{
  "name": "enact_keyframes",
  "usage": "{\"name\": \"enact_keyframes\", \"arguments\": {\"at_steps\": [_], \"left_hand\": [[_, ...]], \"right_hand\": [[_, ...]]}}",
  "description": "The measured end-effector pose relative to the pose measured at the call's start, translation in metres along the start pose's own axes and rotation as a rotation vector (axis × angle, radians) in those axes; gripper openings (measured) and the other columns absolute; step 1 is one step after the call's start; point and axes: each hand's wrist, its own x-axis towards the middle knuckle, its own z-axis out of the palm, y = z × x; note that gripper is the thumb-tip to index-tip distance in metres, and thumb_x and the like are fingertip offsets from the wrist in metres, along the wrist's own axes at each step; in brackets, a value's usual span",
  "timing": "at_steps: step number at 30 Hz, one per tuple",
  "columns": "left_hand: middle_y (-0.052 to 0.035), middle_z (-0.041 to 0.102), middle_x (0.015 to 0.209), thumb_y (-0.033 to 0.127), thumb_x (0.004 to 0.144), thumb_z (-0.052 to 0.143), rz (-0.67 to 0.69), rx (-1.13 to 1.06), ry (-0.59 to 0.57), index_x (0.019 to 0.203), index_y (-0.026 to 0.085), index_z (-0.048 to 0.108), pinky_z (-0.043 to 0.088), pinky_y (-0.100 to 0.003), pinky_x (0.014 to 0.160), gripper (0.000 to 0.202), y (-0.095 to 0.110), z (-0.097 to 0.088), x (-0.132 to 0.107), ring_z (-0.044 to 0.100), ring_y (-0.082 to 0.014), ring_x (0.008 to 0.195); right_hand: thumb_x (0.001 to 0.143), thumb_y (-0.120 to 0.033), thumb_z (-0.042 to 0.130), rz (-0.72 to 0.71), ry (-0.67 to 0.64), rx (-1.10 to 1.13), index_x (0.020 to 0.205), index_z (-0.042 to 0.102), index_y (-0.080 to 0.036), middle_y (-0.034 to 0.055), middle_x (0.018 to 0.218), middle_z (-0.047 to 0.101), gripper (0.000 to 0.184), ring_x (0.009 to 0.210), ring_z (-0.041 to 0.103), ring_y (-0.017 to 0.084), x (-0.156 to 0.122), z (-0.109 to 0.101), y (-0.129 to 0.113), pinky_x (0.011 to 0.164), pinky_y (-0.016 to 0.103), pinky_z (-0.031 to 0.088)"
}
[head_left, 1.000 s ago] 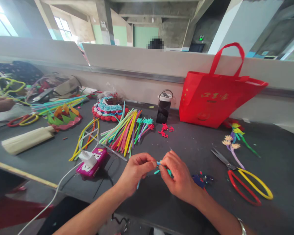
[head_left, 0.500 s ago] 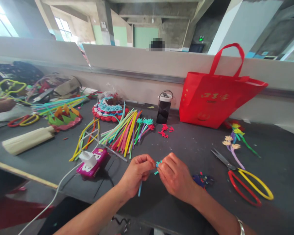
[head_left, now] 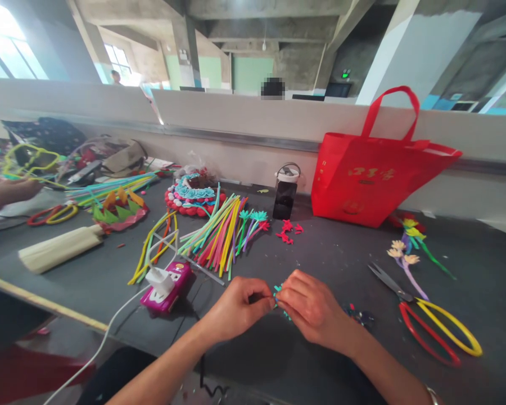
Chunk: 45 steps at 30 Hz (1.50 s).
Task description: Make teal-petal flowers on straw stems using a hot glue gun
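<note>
Head view, worktable from the wearer's side. Left hand (head_left: 238,309) and right hand (head_left: 310,306) meet over the near part of the dark table (head_left: 354,247); thumb and fingers of each are pinched on a small teal-and-blue piece (head_left: 277,289), which sits between the fingertips and is largely hidden by them. Further teal bits (head_left: 287,316) show below the right hand's fingers. Beyond the hands: red cut pieces (head_left: 285,238), a bundle of coloured stems (head_left: 219,239) and an upright phone (head_left: 284,201). Right: scissors (head_left: 391,281) with red and yellow handles, near two small artificial flowers (head_left: 406,260). Left: a purple power strip (head_left: 162,304) bearing a white plug (head_left: 160,281).
</note>
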Motion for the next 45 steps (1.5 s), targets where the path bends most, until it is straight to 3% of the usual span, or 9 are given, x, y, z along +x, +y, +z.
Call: {"name": "enact_keyframes", "arguments": {"at_steps": [3, 6, 13, 19, 25, 30, 36, 41, 45], "left_hand": [[0.0039, 0.047, 0.059, 0.034, 0.078, 0.067, -0.067, -0.151, -0.031, 0.069, 0.012, 0.065, 0.027, -0.023, 0.054, 0.023, -0.005, 0.003, 0.001, 0.037, -0.0087, 0.057], [0.0041, 0.047, 0.058, 0.039, 0.074, 0.071, -0.164, -0.334, 0.040, 0.071, 0.013, 0.065, 0.022, -0.023, 0.050, 0.027, -0.003, 0.008, 0.005, 0.033, -0.0074, 0.053], [0.0102, 0.026, 0.050, 0.038, 0.072, 0.074, -0.278, -0.682, 0.139, 0.076, 0.014, 0.064, 0.008, -0.024, 0.045, 0.026, 0.014, 0.017, 0.014, 0.015, -0.0054, 0.046], [0.0100, 0.028, 0.049, 0.038, 0.073, 0.074, -0.291, -0.660, 0.139, 0.074, 0.014, 0.064, 0.009, -0.023, 0.044, 0.026, 0.019, 0.022, 0.023, 0.016, -0.0045, 0.045], [0.0062, 0.041, 0.053, 0.044, 0.076, 0.071, -0.298, -0.648, -0.078, 0.074, 0.014, 0.064, 0.015, -0.023, 0.044, 0.031, 0.019, 0.018, 0.032, 0.026, -0.0047, 0.044], [0.0049, 0.042, 0.050, 0.045, 0.070, 0.077, -0.300, -0.524, -0.036, 0.067, 0.012, 0.066, 0.017, -0.024, 0.046, 0.034, 0.017, 0.017, 0.036, 0.029, -0.0055, 0.046], [0.0091, 0.031, 0.047, 0.045, 0.076, 0.072, -0.333, -0.740, -0.139, 0.069, 0.013, 0.063, 0.010, -0.024, 0.045, 0.034, 0.009, 0.017, 0.042, 0.017, -0.0040, 0.043], [0.0052, 0.047, 0.055, 0.034, 0.071, 0.074, -0.352, -0.777, -0.176, 0.074, 0.014, 0.062, 0.016, -0.022, 0.044, 0.024, 0.009, 0.013, 0.049, 0.027, -0.0037, 0.043], [0.0053, 0.047, 0.053, 0.036, 0.072, 0.072, -0.359, -0.674, -0.140, 0.075, 0.013, 0.064, 0.018, -0.022, 0.043, 0.025, 0.009, 0.014, 0.050, 0.029, -0.0039, 0.042]], "right_hand": [[0.096, -0.015, 0.048, -0.007, -0.020, 0.012, 0.089, 0.060, -0.018, 0.0054, 0.081, 0.061, 0.014, 0.080, 0.051, 0.020, 0.000, -0.002, 0.001, 0.071, 0.033, 0.041], [0.097, -0.019, 0.050, 0.026, 0.078, 0.087, 0.092, 0.061, -0.019, 0.0044, 0.082, 0.063, 0.012, 0.079, 0.053, 0.018, 0.002, -0.005, 0.005, 0.073, 0.032, 0.042], [0.094, -0.024, 0.058, 0.305, 0.235, 0.416, 0.103, 0.063, -0.022, 0.0020, 0.090, 0.062, 0.011, 0.077, 0.058, 0.013, 0.003, -0.012, 0.014, 0.067, 0.024, 0.047], [0.093, -0.023, 0.058, 0.361, 0.274, 0.490, 0.093, 0.064, -0.022, 0.0000, 0.083, 0.061, 0.006, 0.072, 0.056, 0.012, 0.004, -0.014, 0.015, 0.066, 0.023, 0.045], [0.090, -0.017, 0.055, 0.373, 0.231, 0.508, 0.083, 0.059, -0.021, -0.0018, 0.076, 0.055, 0.009, 0.069, 0.053, 0.012, 0.003, -0.018, 0.018, 0.064, 0.023, 0.042], [0.089, -0.015, 0.052, 0.344, 0.204, 0.526, 0.081, 0.057, -0.021, -0.0016, 0.076, 0.053, 0.011, 0.069, 0.051, 0.013, 0.003, -0.017, 0.020, 0.064, 0.024, 0.041], [0.091, -0.016, 0.052, 0.361, 0.223, 0.525, 0.084, 0.057, -0.021, -0.0010, 0.078, 0.056, 0.011, 0.070, 0.053, 0.013, 0.003, -0.013, 0.025, 0.066, 0.025, 0.043], [0.092, -0.019, 0.053, 0.409, 0.224, 0.528, 0.082, 0.059, -0.021, -0.0012, 0.076, 0.057, 0.012, 0.069, 0.054, 0.013, 0.004, -0.013, 0.029, 0.065, 0.024, 0.043], [0.091, -0.019, 0.053, 0.453, 0.230, 0.502, 0.081, 0.059, -0.021, -0.0016, 0.074, 0.057, 0.012, 0.068, 0.055, 0.013, 0.004, -0.011, 0.030, 0.065, 0.023, 0.044]]}}
